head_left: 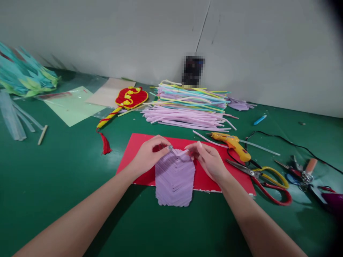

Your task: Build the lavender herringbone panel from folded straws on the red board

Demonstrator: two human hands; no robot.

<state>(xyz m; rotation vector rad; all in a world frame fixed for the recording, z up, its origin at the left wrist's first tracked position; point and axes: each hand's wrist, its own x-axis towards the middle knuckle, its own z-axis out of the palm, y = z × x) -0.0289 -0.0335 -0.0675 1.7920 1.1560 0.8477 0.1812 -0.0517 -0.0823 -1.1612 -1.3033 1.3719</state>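
Observation:
A lilac panel (175, 178) of V-shaped fuzzy strips lies on a red board (142, 150), its lower end over the board's front edge. At its top is a short lilac pipe cleaner (178, 154), bent into a shallow V. My left hand (151, 153) pinches the left end of this pipe cleaner between thumb and finger. The other end is pinched by my right hand (210, 160), its remaining fingers curled. Whether the bent piece touches the panel's top row, I cannot tell.
Behind the board lie bundled pipe cleaners (184, 116) and a red fan-shaped piece (131, 98) with a tassel. To the right are a yellow glue gun (233, 142), scissors (268, 178), pliers (302, 175) and a black cord (289, 137). Glue sticks (12, 117) rest at the left.

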